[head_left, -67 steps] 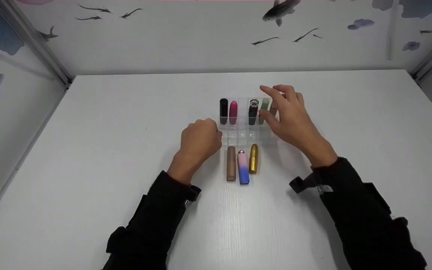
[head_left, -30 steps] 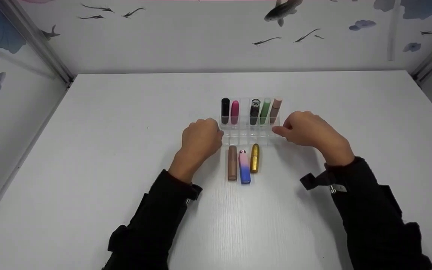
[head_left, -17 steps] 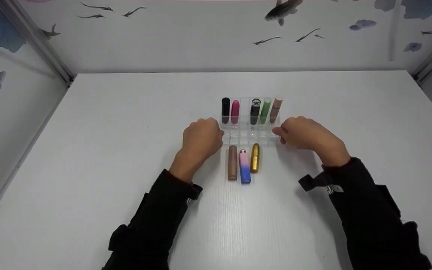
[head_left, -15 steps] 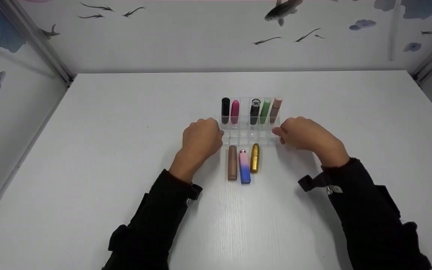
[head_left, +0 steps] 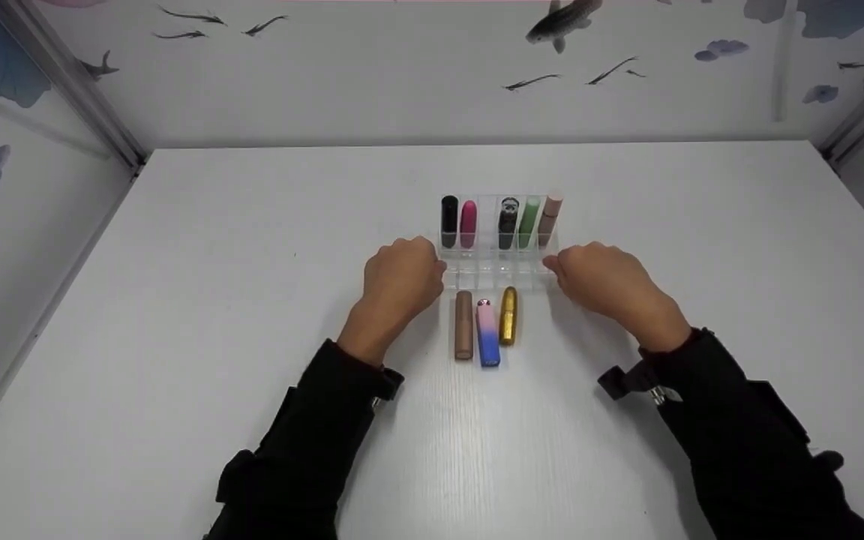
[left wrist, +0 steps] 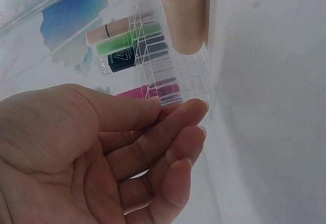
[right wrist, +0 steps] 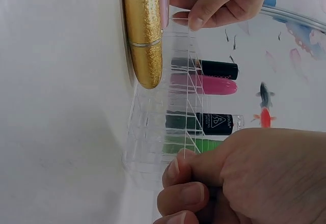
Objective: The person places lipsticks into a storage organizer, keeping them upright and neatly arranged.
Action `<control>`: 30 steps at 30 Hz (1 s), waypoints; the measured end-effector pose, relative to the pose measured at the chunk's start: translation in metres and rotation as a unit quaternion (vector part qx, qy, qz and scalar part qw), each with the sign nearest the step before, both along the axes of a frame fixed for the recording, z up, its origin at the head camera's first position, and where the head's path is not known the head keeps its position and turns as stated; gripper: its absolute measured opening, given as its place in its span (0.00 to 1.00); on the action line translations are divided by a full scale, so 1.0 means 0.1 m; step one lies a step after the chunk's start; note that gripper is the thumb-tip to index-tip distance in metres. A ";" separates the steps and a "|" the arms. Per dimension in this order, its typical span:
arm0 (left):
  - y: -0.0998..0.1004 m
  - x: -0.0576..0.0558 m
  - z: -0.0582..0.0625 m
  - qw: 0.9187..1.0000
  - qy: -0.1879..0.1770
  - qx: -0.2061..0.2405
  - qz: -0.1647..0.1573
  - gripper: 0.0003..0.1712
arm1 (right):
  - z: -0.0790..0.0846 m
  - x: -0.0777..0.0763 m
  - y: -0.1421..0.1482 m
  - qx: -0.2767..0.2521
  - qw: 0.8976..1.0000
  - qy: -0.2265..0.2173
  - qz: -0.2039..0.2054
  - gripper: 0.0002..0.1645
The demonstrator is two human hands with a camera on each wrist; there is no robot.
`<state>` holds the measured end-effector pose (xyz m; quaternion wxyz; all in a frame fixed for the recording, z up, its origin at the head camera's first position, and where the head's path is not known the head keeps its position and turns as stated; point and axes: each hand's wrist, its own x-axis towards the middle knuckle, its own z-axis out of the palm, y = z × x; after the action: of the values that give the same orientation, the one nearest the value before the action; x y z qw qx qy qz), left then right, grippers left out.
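Note:
A clear plastic lipstick organizer [head_left: 486, 262] stands on the white table. Its back row holds a black tube [head_left: 449, 221], a pink tube [head_left: 468, 223], a black tube with a clear cap [head_left: 508, 223], a green tube [head_left: 528, 223] and a leaning beige-brown tube [head_left: 549, 220]. My left hand [head_left: 404, 277] pinches the organizer's left side between thumb and fingers. At its right side, my right hand [head_left: 606, 281] pinches the wall, with thumb and curled index finger on it in the right wrist view.
Before the organizer lie a brown tube [head_left: 463, 325], a pink-and-blue tube [head_left: 488, 334] and a gold tube [head_left: 508, 316], side by side. White panels printed with fish [head_left: 563, 22] border the table [head_left: 252, 262] at the back and sides.
My right hand has come down from over the green and beige-brown tubes to the organizer's right side, where its fingers have curled in. My left hand has stayed in place.

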<state>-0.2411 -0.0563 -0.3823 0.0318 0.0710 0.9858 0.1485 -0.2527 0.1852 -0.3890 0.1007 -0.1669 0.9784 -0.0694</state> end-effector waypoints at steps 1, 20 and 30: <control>0.00 0.00 0.00 1.000 0.000 -0.001 0.001 0.15 | 0.00 0.00 0.00 0.002 1.000 0.002 0.001 0.22; -0.01 0.02 0.02 1.000 -0.003 0.010 0.016 0.19 | -0.01 0.01 0.01 0.004 1.000 0.005 0.000 0.21; 0.01 0.05 0.03 0.997 -0.078 0.009 -0.001 0.33 | -0.03 -0.02 0.02 0.007 1.000 -0.002 -0.003 0.22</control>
<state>-0.2364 -0.0558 -0.3793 0.1079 0.0609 0.9788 0.1628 -0.2550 0.1872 -0.3917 0.1039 -0.1632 0.9791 -0.0635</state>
